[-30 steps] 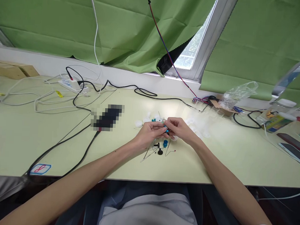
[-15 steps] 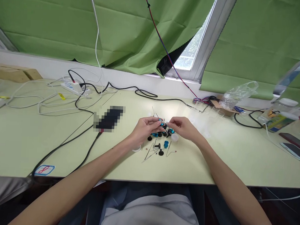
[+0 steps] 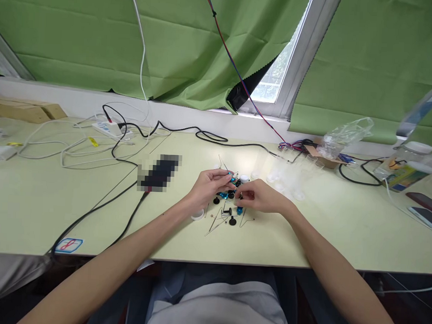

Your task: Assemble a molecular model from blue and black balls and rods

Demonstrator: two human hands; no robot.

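My left hand [image 3: 208, 188] is closed in a pinch on a small shiny blue part [image 3: 230, 176], held just above the table. Close by on the right, my right hand [image 3: 261, 196] has its fingers curled together over the small parts; whatever they may grip is hidden. Beneath and in front of both hands lie a black disc-headed piece [image 3: 232, 220], thin bent metal rods [image 3: 213, 225] and another blue part [image 3: 239, 211], partly covered by the right fingers. A white round cap [image 3: 197, 215] rests by my left wrist.
Clear plastic pieces [image 3: 289, 177] lie to the right, with a plastic bag [image 3: 346, 136] behind them. A pixelated dark object [image 3: 160, 173] and tangled white cables [image 3: 62, 141] are on the left. A black cable [image 3: 234, 143] runs along the back; phones [image 3: 426, 219] lie far right.
My right hand has moved down and slightly left, over the loose blue part in front. My left hand keeps its pinch in nearly the same spot. The view has shifted slightly.
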